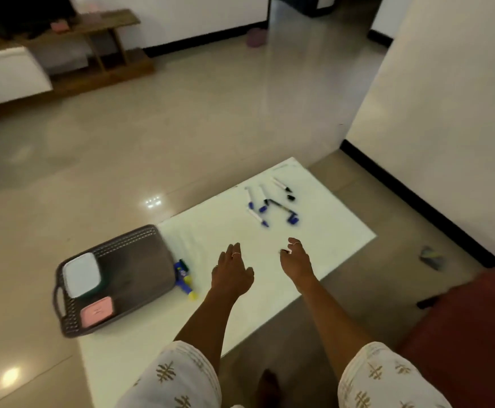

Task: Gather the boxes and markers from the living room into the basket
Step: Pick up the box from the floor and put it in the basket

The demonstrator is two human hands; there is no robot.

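Both hands reach forward over a low white table (pixel 314 231), palms down. The left hand (pixel 231 273) has its fingers (pixel 234 251) loosely spread and holds nothing. The right hand (pixel 296 262) has its fingers (pixel 295 242) slightly curled; something small and dark shows at the thumb tip, too blurred to name. Just beyond the fingertips, a loose cluster of markers (pixel 270 203) with blue and black caps lies on the table, apart from both hands. Left of the left hand sits the grey basket (pixel 140 260), already holding a white box (pixel 80 273) and a pink box (pixel 96 311); a blue and yellow object (pixel 185 278) lies just beside its near edge. The step in hand seems to be gathering the markers: sweeping them together with both hands before lifting should stop them rolling. Around the table is a glossy beige floor (pixel 181 128), a red seat (pixel 470 334) to the right, and a wooden shelf unit (pixel 102 45) against the far wall.
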